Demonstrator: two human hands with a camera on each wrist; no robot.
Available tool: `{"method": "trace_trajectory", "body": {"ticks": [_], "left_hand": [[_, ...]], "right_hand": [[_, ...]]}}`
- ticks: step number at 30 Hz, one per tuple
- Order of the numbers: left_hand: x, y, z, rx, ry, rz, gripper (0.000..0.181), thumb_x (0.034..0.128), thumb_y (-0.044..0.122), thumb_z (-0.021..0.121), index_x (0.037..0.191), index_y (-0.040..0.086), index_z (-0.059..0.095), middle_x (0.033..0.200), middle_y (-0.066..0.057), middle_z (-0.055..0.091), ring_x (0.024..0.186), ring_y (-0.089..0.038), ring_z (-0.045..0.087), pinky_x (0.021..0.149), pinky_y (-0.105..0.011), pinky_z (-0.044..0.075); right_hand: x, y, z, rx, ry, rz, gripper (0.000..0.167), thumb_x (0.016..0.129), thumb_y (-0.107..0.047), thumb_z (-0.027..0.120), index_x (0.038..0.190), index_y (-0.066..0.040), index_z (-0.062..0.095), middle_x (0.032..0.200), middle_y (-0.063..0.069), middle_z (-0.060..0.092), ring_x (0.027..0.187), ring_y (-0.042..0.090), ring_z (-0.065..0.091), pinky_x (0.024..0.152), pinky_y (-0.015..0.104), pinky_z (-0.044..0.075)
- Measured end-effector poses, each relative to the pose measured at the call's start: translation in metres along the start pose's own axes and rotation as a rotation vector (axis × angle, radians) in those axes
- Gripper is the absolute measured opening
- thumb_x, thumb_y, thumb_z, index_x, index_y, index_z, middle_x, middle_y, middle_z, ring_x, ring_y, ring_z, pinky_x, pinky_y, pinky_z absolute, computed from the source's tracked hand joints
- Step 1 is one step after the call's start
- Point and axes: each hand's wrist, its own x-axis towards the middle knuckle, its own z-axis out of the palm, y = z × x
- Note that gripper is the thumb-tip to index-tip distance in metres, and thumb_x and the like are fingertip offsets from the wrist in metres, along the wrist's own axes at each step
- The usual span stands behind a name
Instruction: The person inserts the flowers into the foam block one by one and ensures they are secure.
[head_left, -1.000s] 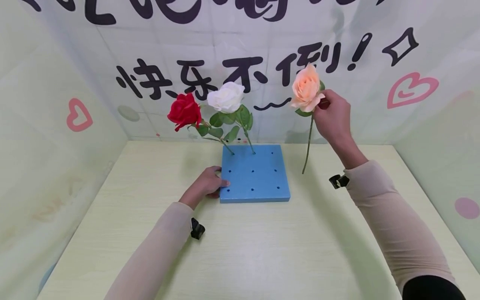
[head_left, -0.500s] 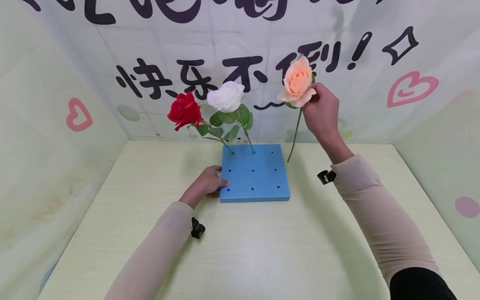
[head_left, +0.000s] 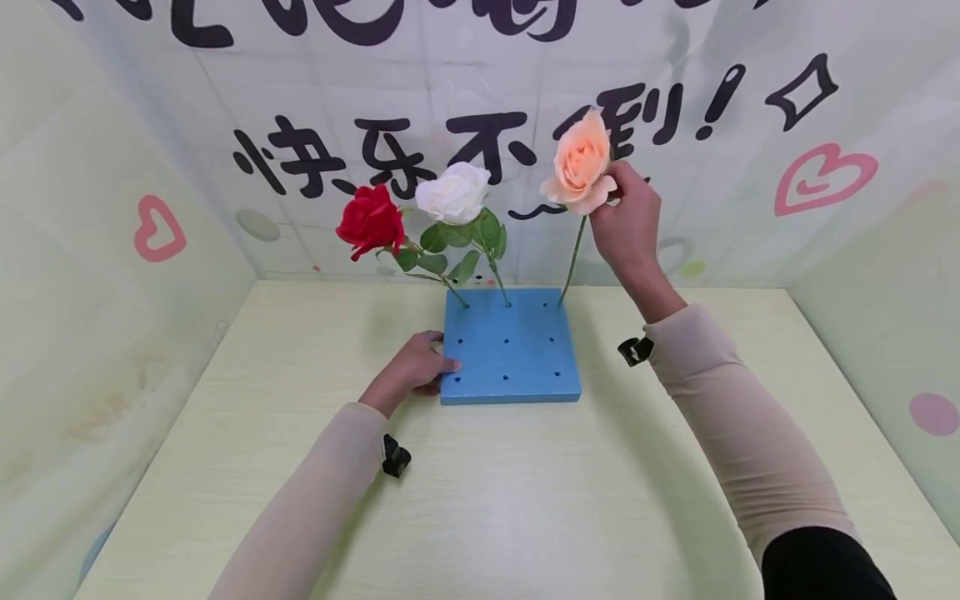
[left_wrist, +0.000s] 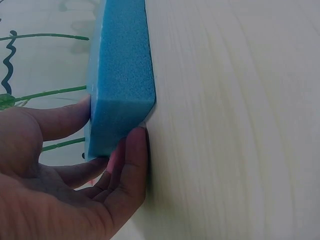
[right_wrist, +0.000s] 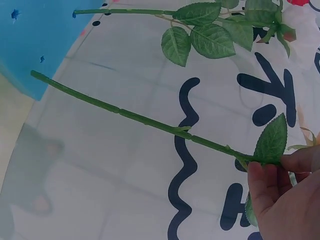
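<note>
A blue foam block (head_left: 517, 358) with rows of small holes lies on the table. My left hand (head_left: 412, 364) grips its left side; in the left wrist view the thumb (left_wrist: 65, 120) presses the top face and the other fingers lie against the side and lower edge. My right hand (head_left: 632, 218) pinches a peach rose (head_left: 582, 158) by the stem just under the bloom. The lower end of that stem (right_wrist: 115, 108) is close to the block's far right corner hole (right_wrist: 42, 59), outside it. A red rose (head_left: 371, 221) and a white rose (head_left: 452, 193) stand in far-row holes.
A pale wooden table (head_left: 480, 492) carries the block. Behind it hangs a white printed backdrop (head_left: 315, 242) with black characters, and similar sheets close off both sides. The red and white roses lean left, their leaves overlapping.
My right hand has carried the peach rose leftward, bringing its stem end from beside the block to the far right corner. The left hand and the block have stayed put.
</note>
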Motion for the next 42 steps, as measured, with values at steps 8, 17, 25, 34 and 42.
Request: {"method": "trace_trajectory", "body": {"ticks": [8,17,25,34,42], "left_hand": [[-0.001,0.001,0.0,-0.001,0.003,0.001,0.067,0.0916,0.018,0.068,0.149,0.008,0.035,0.096,-0.013,0.052,0.065,-0.019,0.055,0.057,-0.03,0.056],[0.0,0.001,0.001,-0.001,0.001,-0.012,0.067,0.092,0.018,0.068,0.149,0.009,0.034,0.096,-0.013,0.052,0.066,-0.02,0.055,0.058,-0.03,0.056],[0.001,0.0,0.0,0.0,-0.003,-0.007,0.067,0.0921,0.018,0.068,0.149,0.009,0.035,0.093,-0.012,0.052,0.063,-0.019,0.054,0.058,-0.03,0.055],[0.0,0.001,0.0,0.002,0.0,-0.013,0.066,0.092,0.018,0.068,0.149,0.01,0.035,0.092,-0.012,0.052,0.062,-0.019,0.054,0.057,-0.03,0.055],[0.0,-0.001,0.0,-0.016,-0.003,-0.002,0.068,0.0917,0.017,0.068,0.15,0.009,0.034,0.092,-0.011,0.052,0.06,-0.018,0.053,0.056,-0.03,0.055]], "right_hand": [[0.0,0.0,0.008,0.021,-0.002,-0.015,0.02,0.087,0.001,0.057,0.104,0.002,0.068,0.098,0.015,0.068,0.086,0.022,0.057,0.078,0.025,0.046],[0.0,0.0,0.012,0.024,-0.023,-0.01,0.021,0.089,-0.004,0.06,0.109,0.001,0.068,0.103,0.014,0.069,0.087,0.021,0.058,0.075,0.02,0.043],[-0.001,-0.002,0.015,0.008,-0.018,-0.039,0.02,0.089,-0.006,0.06,0.107,0.0,0.068,0.098,0.015,0.069,0.083,0.022,0.059,0.072,0.02,0.042],[-0.001,-0.005,0.017,0.029,-0.02,-0.051,0.018,0.09,-0.007,0.061,0.104,0.001,0.068,0.096,0.015,0.068,0.083,0.021,0.058,0.073,0.02,0.042],[-0.002,-0.005,0.018,0.021,-0.041,-0.058,0.018,0.091,-0.008,0.061,0.104,0.002,0.069,0.097,0.015,0.068,0.084,0.021,0.059,0.074,0.02,0.043]]}}
